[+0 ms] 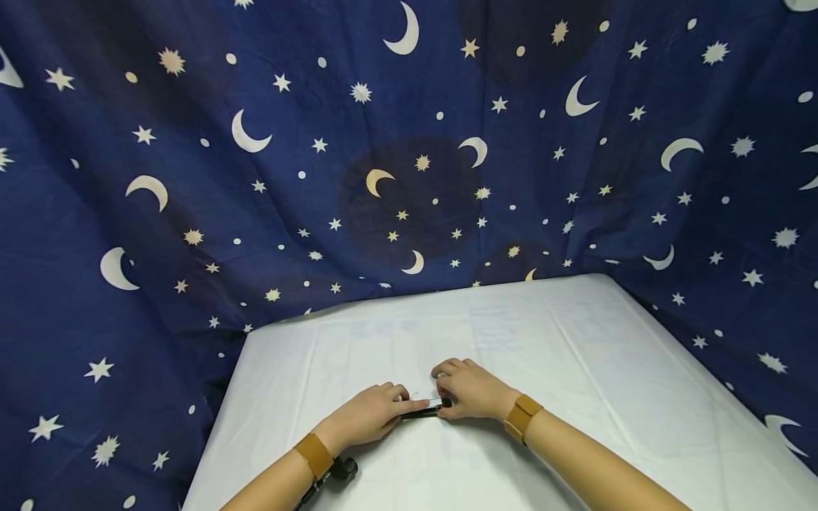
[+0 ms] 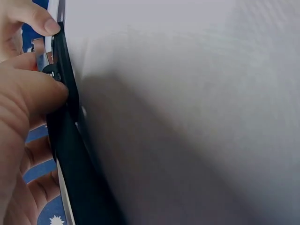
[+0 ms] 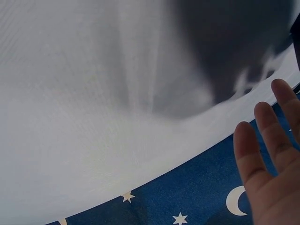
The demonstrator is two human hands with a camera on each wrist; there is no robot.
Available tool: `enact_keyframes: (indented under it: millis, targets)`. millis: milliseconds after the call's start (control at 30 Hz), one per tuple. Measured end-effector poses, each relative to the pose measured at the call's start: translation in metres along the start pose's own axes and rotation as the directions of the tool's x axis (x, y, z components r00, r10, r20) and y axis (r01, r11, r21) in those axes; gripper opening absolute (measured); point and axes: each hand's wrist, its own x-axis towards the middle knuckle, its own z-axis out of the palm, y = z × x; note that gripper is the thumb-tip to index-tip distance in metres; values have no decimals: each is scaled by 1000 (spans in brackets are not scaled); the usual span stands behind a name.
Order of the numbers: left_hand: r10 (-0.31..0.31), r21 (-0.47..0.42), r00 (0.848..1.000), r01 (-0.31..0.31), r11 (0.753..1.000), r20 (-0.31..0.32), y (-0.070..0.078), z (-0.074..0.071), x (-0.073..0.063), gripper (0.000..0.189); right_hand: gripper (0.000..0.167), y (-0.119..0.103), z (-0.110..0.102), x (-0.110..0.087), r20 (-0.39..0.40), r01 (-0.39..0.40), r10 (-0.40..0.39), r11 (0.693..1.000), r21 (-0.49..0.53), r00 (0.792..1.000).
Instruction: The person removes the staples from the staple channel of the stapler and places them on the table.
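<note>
Both hands work on a long, slim black object (image 1: 418, 413) with a thin pale, shiny strip on its far side; its kind cannot be told. My left hand (image 1: 371, 414) grips it, with the thumb (image 2: 44, 91) across the black body (image 2: 77, 173) and the fingers behind. At its other end my right hand (image 1: 476, 390) pinches it between thumb and fingers. In the left wrist view, the right thumb (image 2: 40, 18) lies at the object's tip. Three right-hand fingers (image 3: 269, 140) are spread apart in the right wrist view, where the object is largely out of sight.
A white cloth (image 1: 345, 348) covers the table under both hands. Dark blue fabric (image 1: 409, 142) with moons and stars hangs behind and along the sides. Brown bands (image 1: 522, 417) circle both wrists, and a small black device (image 1: 344, 470) sits beneath the left one.
</note>
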Motion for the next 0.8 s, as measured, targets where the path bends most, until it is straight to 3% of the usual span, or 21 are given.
enact_keyframes:
  millis: [133, 433, 800]
  targets:
    - [-4, -7, 1000, 4, 1000, 9, -1, 3, 2, 58, 31, -1, -2, 0, 7, -6, 6, 1000, 2, 1000]
    - [-46, -134, 999, 44, 990, -14, -7, 3, -6, 47, 32, -2, -2, 2, 20, -7, 7, 1000, -13, 1000]
    - [-71, -156, 994, 58, 986, -79, -9, 4, -11, 17, 34, -4, -2, 4, 33, -10, 10, 1000, -4, 999]
